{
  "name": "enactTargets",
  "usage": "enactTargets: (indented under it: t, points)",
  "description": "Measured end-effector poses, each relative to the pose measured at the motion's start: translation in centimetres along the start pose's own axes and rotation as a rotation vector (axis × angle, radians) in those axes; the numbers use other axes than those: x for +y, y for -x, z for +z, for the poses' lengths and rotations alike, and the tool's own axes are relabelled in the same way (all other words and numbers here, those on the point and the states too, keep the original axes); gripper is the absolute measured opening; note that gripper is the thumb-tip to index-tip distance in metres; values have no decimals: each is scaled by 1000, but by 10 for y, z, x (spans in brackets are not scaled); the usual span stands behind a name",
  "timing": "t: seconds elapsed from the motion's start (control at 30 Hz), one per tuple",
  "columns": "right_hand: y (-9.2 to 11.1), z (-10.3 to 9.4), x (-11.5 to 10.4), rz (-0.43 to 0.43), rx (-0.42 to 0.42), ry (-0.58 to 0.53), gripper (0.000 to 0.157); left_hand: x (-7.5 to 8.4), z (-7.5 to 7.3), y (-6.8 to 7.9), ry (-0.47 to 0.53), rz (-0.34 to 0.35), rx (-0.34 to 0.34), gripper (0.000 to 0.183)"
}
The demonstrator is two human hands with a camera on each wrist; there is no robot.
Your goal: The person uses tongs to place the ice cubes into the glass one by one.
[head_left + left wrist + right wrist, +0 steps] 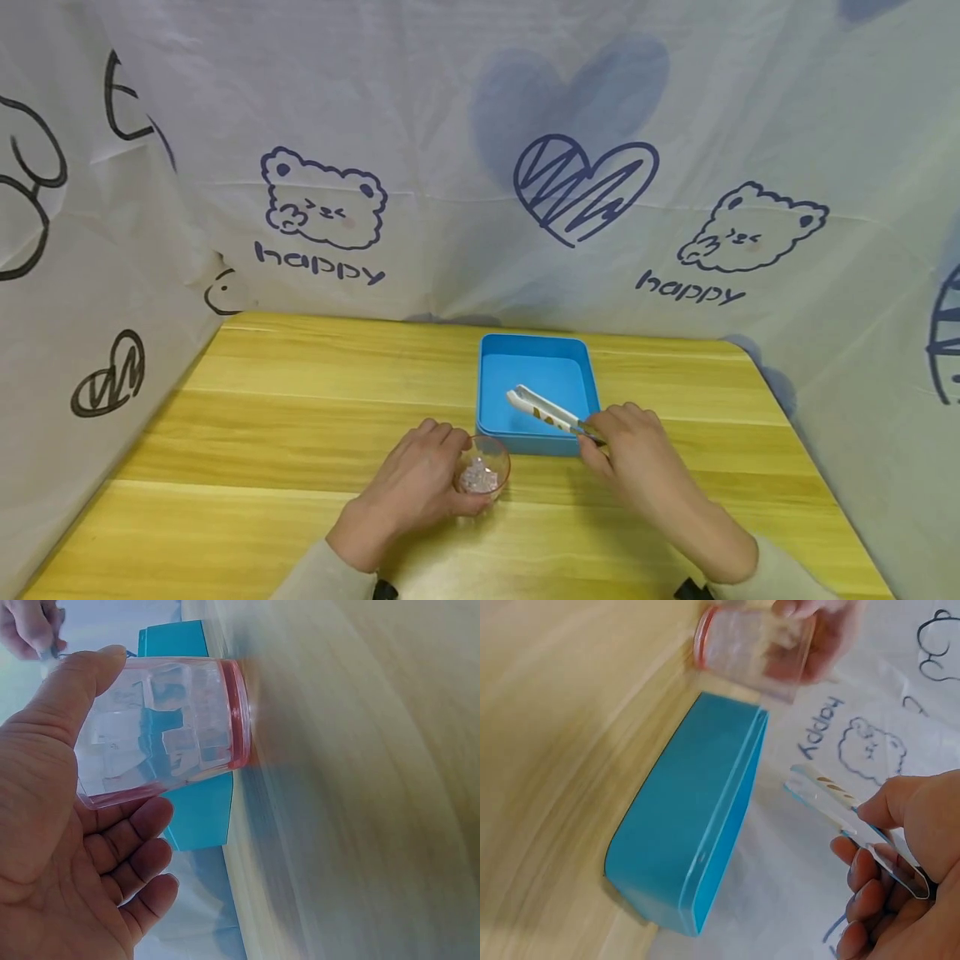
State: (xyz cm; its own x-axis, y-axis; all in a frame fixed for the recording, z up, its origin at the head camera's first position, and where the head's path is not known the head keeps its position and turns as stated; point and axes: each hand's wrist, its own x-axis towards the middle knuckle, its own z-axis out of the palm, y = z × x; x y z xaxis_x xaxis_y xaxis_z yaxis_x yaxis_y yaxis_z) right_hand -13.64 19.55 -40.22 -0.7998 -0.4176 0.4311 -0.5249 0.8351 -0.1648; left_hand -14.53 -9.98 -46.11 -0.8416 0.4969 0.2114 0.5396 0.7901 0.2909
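A clear plastic cup (498,458) with a pinkish-red rim and base stands upright on the table, with several clear ice-like cubes (478,477) inside. My left hand (416,479) holds it between thumb and forefinger from the left; the other fingers curl loosely below in the left wrist view. In my right hand (637,454) is a pair of small tongs (543,410), pinched by thumb and fingers. Their white, gold-patterned ends point left over the blue box (525,444). Whether the tongs carry anything between their tips is hard to tell.
The open blue box sits just beyond the cup, near the middle of the yellow wood-grain table (300,400). White cloth (450,100) printed with bears and hearts surrounds the table at the back and both sides.
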Motion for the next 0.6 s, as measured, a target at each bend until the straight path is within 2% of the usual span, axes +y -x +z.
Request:
enactTargets:
  t: [0.23, 0.43, 0.6]
  points:
    - [22, -7, -14, -68, 31, -22, 9, 0, -1, 1, -6, 7, 17, 63]
    - [32, 1, -20, -138, 43, -52, 16, -1, 0, 1, -11, 10, 22, 62]
    - [37, 9, -20, -172, 58, -63, 14, 0, 1, 1, -9, 8, 20, 61]
